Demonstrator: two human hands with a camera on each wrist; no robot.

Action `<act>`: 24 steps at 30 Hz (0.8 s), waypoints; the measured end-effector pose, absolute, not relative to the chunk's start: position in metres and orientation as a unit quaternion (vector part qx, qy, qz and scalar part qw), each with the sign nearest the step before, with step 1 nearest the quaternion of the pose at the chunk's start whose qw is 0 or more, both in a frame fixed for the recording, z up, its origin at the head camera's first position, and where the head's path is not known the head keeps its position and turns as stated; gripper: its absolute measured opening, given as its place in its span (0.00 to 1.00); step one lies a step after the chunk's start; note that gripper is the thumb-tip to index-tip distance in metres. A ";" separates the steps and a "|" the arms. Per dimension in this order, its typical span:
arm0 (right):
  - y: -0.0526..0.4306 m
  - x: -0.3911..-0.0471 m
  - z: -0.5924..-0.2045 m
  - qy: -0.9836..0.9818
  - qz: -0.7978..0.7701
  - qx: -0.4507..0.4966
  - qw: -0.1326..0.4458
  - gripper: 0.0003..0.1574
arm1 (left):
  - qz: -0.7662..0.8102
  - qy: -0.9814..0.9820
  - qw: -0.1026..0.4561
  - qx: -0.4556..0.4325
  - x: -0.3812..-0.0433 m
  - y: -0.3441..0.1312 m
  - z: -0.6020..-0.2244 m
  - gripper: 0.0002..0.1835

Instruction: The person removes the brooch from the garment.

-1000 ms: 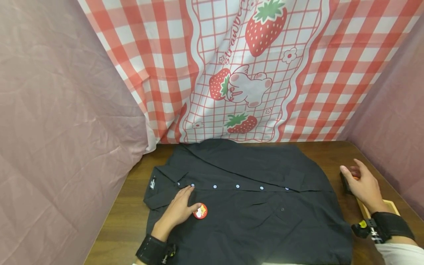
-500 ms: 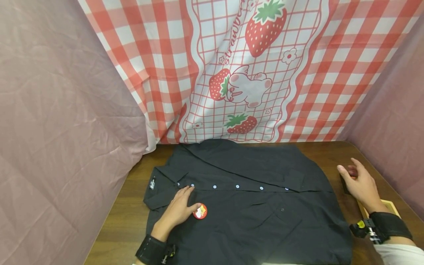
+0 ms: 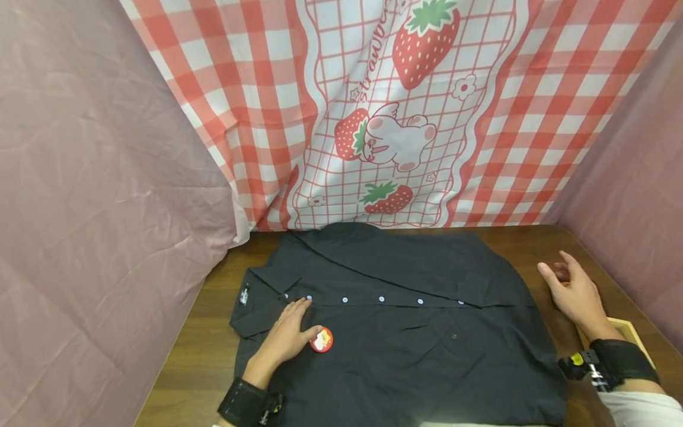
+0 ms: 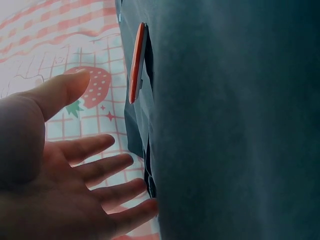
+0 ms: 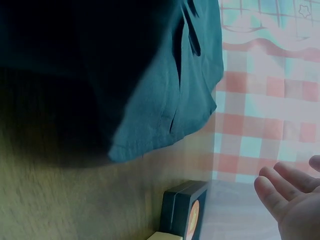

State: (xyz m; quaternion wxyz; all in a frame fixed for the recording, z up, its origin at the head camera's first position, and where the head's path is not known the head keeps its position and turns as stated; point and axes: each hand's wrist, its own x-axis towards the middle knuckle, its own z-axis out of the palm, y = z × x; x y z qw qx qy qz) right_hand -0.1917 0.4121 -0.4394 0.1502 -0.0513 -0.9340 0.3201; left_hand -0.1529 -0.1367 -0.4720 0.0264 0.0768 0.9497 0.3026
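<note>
A dark button-up shirt [image 3: 405, 356] lies spread with its collar to the left and a row of pale buttons along its front. On its chest is a round red pin badge [image 3: 322, 340] with a white and yellow picture. My left hand [image 3: 288, 335] is over the shirt beside the badge, fingers extended. The left wrist view shows its thumb [image 4: 70, 90] apart from the badge; whether the lowest fingertip touches cloth is unclear. My right hand [image 3: 578, 302], fingers loosely bent and holding nothing, is raised right of the shirt, above a black box [image 5: 175, 210] with an orange label.
A light wooden tray [image 3: 629, 335] sits under the right wrist, partly hidden. Brown wooden table [image 3: 184, 356] shows around the shirt. Behind hangs a red-and-white checked strawberry cloth [image 3: 261, 118]; pinkish cloth [image 3: 107, 237] closes both sides.
My right hand has drifted slightly left and up, showing more of the wooden tray. The left hand, badge and shirt keep their places; the head view has shifted a little.
</note>
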 end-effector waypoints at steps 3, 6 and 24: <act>0.410 -0.192 -0.440 -0.933 0.325 -0.042 0.147 0.45 | 0.302 0.949 0.028 0.080 -0.153 -0.136 -0.472 0.36; 0.409 -0.191 -0.440 -0.932 0.333 -0.034 0.137 0.45 | 0.306 0.948 0.034 0.079 -0.153 -0.136 -0.473 0.35; 0.397 -0.192 -0.436 -0.933 0.331 -0.014 0.140 0.43 | 0.306 0.948 0.039 0.077 -0.154 -0.133 -0.472 0.36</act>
